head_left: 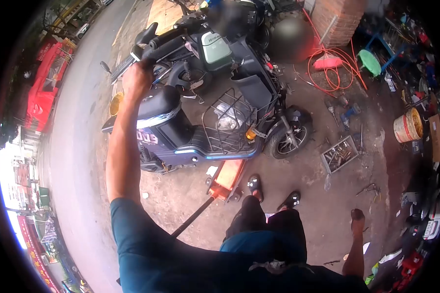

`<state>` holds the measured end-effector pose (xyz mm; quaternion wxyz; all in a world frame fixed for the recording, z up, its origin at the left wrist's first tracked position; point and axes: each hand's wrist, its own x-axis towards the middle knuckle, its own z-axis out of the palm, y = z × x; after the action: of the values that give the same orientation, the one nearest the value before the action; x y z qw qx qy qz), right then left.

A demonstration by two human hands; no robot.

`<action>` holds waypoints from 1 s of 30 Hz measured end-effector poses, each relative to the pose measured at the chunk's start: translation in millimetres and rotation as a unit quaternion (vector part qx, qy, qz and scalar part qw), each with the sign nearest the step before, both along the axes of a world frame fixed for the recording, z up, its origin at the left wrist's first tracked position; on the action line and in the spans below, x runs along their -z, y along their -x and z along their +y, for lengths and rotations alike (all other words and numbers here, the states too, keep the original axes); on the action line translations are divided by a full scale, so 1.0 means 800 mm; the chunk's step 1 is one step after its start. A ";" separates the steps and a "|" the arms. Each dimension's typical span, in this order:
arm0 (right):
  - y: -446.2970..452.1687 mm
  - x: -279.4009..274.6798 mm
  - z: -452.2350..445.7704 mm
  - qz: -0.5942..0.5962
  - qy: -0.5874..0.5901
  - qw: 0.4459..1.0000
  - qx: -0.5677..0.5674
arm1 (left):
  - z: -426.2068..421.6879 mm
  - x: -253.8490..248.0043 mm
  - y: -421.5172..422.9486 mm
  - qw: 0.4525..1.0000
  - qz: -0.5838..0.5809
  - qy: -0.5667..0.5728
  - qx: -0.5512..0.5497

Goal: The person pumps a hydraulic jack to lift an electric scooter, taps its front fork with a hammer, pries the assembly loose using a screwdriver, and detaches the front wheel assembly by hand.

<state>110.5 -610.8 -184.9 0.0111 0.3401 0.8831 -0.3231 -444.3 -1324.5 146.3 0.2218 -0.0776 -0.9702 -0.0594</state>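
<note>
My right hand [358, 223] hangs low at my side; I can't tell whether it grips anything. Ahead, the orange jack [229, 176] reaches under the scooter [162, 142]; a hard sideways pull could, I judge, tip the scooter off it. It stands across my front, long axis left to right, front wheel [289, 141] rightward. Farther, my left hand [138, 78] curls beyond the seat [160, 100], its grasp unclear.

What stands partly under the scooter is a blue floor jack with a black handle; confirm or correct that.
The colour is wrong: the floor jack is orange, not blue, as the head view shows. It does stand partly under the scooter and has a black handle.
</note>
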 end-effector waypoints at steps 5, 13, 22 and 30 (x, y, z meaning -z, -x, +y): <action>0.337 -0.180 -0.138 0.251 -0.018 0.967 -0.029 | 0.011 -0.036 0.108 0.990 0.108 -0.025 -0.087; 0.019 -0.002 -0.167 -0.128 -0.078 0.989 -0.013 | 0.027 0.021 0.230 0.991 -0.096 -0.080 0.046; 0.098 0.008 -0.145 -0.011 0.072 0.997 0.000 | -0.007 -0.010 0.085 0.988 -0.064 -0.142 0.017; 0.388 -0.061 -0.179 0.014 0.194 0.961 -0.196 | -0.056 -0.047 0.029 0.957 -0.174 -0.232 0.024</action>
<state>-200.1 -754.2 -135.8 0.1278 0.1468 0.8529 -0.4844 -467.6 -1369.5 183.9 0.0600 -0.0357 -0.9510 -0.3012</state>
